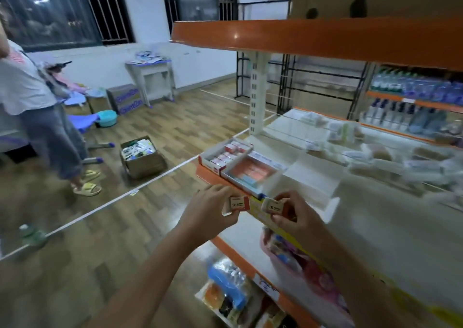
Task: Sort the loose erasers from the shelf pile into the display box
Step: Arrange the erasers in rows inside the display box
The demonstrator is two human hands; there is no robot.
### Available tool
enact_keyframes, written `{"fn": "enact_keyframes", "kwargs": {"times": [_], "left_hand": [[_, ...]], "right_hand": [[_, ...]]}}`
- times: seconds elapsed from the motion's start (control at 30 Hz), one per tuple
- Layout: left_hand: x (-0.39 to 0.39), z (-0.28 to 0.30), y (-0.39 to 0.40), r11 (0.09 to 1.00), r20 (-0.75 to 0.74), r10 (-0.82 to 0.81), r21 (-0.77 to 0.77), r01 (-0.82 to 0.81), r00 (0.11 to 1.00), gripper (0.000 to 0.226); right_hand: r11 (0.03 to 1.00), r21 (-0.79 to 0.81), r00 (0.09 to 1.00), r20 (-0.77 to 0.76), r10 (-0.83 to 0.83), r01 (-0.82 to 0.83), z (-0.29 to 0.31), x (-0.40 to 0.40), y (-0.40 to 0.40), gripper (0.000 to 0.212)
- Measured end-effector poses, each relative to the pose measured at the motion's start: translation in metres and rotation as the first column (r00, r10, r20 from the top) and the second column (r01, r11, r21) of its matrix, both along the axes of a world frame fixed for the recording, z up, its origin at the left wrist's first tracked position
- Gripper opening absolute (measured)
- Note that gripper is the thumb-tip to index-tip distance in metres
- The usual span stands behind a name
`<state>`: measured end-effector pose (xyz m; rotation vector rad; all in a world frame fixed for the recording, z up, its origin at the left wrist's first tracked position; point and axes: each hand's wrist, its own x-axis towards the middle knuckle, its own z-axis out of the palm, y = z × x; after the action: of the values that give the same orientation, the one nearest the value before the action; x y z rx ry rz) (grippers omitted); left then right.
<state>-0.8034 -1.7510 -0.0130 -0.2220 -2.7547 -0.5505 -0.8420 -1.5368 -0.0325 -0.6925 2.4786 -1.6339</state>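
1. Left hand (213,208) pinches one 2B eraser (239,203).
2. Right hand (294,215) pinches a second 2B eraser (271,206).
3. Two display boxes, the red box (225,156) and the white box (253,174), sit touching on the shelf (313,177) just above both hands.

Both forearms reach forward; left hand (213,208) and right hand (293,215) each pinch something.

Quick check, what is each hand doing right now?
Left hand: pinches a white eraser.
Right hand: pinches another eraser.

Shop: orange-edged shelving (300,40), stocked water bottles (416,87).
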Motion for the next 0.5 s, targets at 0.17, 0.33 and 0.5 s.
{"fn": "enact_keyframes", "kwargs": {"times": [0.17, 0.33, 0.5], "left_hand": [[-0.064, 0.009, -0.058, 0.999, 0.062, -0.004, -0.031, 0.006, 0.998, 0.033], [-0.134, 0.024, -0.098, 0.996, 0.058, -0.032, -0.083, 0.037, 0.998, 0.033], [-0.185, 0.016, -0.119, 0.993, 0.052, -0.096, -0.060, 0.099, 0.994, 0.030]], "right_hand": [[0.997, 0.071, 0.998, -0.041, 0.047, -0.044, 0.017, -0.068, -0.051, 0.024], [0.985, 0.175, 0.994, -0.106, 0.021, -0.002, 0.032, -0.136, -0.086, 0.025], [0.918, 0.386, 0.988, -0.153, -0.030, 0.088, 0.028, -0.193, -0.115, 0.026]]}}
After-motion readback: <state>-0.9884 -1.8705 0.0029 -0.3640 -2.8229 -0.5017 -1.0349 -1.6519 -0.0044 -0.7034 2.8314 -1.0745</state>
